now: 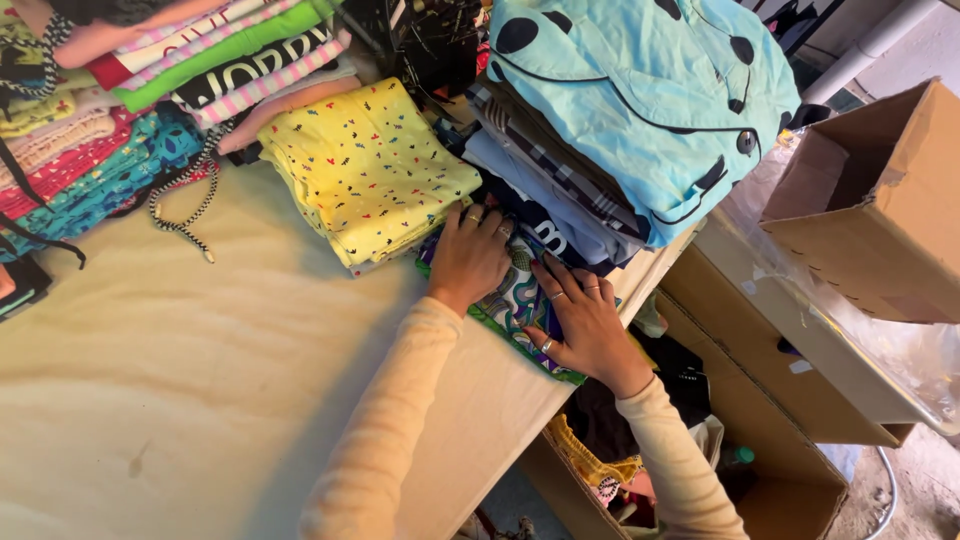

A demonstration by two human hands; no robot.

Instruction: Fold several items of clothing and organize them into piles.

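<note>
Folded stacks (120,90) already line the far left of the pale wooden table (180,380): soft striped and printed cottons, a speckled cord trailing out. Next comes a squared yellow pile (365,170). The left hand (468,258) lies flat, fingers spread, on a green-edged patterned cloth (510,305) at the table's edge, clutching nothing; the right hand (590,325) presses the same cloth, open too. It looks only half folded. Right of it a blue spotted heap (640,100) leans, then stiff cardboard boxes (880,210).
</note>
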